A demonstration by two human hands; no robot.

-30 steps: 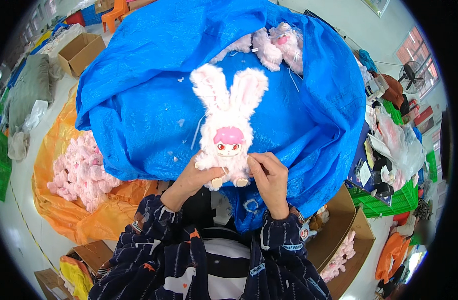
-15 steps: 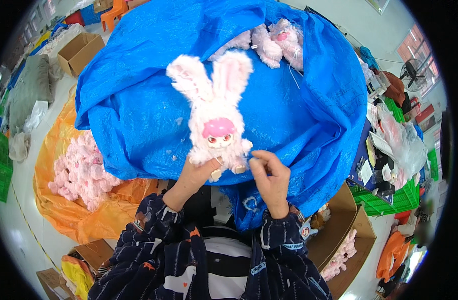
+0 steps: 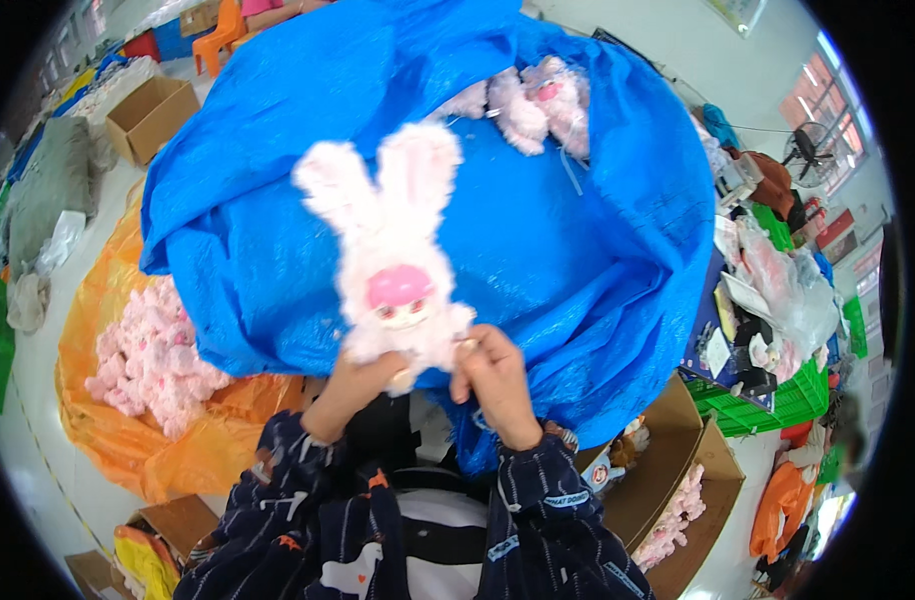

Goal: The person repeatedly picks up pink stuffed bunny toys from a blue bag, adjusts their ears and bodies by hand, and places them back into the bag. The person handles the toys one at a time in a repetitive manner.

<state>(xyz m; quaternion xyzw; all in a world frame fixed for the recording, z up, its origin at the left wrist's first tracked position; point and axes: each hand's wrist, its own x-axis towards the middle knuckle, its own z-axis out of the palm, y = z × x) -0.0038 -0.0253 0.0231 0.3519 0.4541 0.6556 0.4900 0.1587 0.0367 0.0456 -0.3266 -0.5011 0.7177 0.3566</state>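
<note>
A pale pink plush bunny doll (image 3: 393,255) with long upright ears and a glossy pink fringe above its face stands upright before me, over the near part of a blue tarp (image 3: 538,250). My left hand (image 3: 363,385) is wrapped round its lower body at the left leg. On the doll's other side, my right hand (image 3: 498,380) pinches at its lower right limb, thumb and fingers together. The doll is slightly blurred. More pink plush pieces (image 3: 543,105) lie at the far side of the tarp, with a white string or tag hanging from them.
At left, an orange sheet (image 3: 128,450) holds a heap of pink plush toys (image 3: 153,355). An open cardboard box (image 3: 668,440) with plush items stands at lower right, beside a green crate (image 3: 768,400). Another cardboard box (image 3: 153,115) sits at far left, near an orange chair (image 3: 218,40).
My right hand has moved from just beside the doll onto its lower right limb. In the picture, the doll and my left hand have shifted left and slightly down.
</note>
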